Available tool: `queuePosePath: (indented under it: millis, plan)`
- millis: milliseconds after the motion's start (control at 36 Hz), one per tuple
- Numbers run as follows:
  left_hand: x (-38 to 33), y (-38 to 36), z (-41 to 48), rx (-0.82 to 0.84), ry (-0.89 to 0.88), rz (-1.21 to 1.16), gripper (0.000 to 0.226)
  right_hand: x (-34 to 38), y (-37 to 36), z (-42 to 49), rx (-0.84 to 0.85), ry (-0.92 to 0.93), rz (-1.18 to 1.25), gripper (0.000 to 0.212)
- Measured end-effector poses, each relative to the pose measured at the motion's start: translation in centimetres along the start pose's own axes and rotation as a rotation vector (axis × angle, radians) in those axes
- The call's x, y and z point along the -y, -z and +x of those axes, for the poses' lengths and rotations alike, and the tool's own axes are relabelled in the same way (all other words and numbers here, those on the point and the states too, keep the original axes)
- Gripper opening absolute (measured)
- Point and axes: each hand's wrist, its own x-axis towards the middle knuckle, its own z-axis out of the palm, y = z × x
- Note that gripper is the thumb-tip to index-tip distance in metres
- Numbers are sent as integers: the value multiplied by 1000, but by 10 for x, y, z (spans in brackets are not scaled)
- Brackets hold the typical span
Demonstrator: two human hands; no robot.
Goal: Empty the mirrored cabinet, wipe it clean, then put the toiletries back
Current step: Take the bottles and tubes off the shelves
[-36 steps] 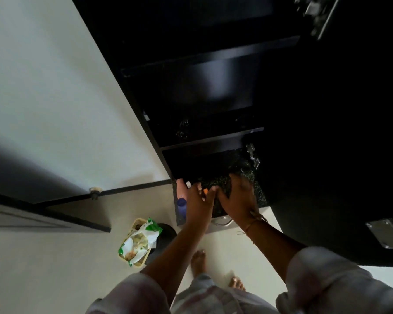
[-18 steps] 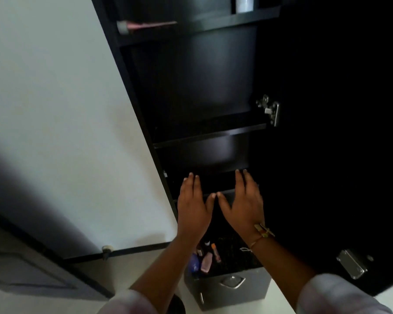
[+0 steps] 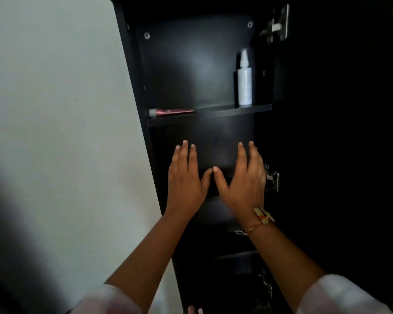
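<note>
The tall black cabinet (image 3: 191, 64) stands open in front of me. On its upper shelf (image 3: 213, 114) a white spray bottle (image 3: 244, 82) stands upright at the right, and a pink tube (image 3: 170, 112) lies flat at the left. My left hand (image 3: 186, 177) and my right hand (image 3: 243, 180) are raised side by side before the bare compartment below that shelf, fingers straight and spread, thumbs almost touching, holding nothing. A bracelet sits on my right wrist.
The cabinet door (image 3: 338, 132) hangs open to the right on metal hinges (image 3: 273, 177). A pale wall (image 3: 55, 109) runs along the cabinet's left side. Lower shelves are dark and partly hidden by my arms.
My view has tilted upward from the floor and the box of toiletries to the upper shelves. Both hands rose from the box to the middle compartment, still holding nothing.
</note>
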Motion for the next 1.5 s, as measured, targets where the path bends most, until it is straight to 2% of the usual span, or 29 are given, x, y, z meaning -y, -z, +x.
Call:
queuePosePath:
  millis: [250, 417, 639, 750, 806, 972, 1139, 1278, 1500]
  plan:
    - [6, 29, 90, -84, -118, 102, 70, 34, 12, 97, -152, 110, -67, 78]
    - [20, 32, 131, -23, -153, 156, 73, 32, 1, 144, -121, 122, -138, 76]
    - [36, 28, 160, 124, -126, 263, 81, 20, -13, 197, -5, -50, -187, 75]
    - [33, 26, 164, 154, -88, 335, 83, 12, -20, 215, 102, -187, -176, 89]
    - [34, 24, 165, 175, -61, 353, 84, 10, -23, 223, 136, -227, -164, 90]
    - [35, 29, 166, 202, -41, 360, 79, 7, -26, 239, 203, -321, -113, 76]
    - [42, 37, 167, 177, -46, 359, 80, 5, -22, 242, 184, -304, -49, 52]
    - [49, 39, 166, 204, -42, 354, 83, 13, -19, 236, 216, -264, 30, 52]
    - [49, 44, 166, 190, -93, 249, 56, 34, -15, 227, 287, -159, 197, 44]
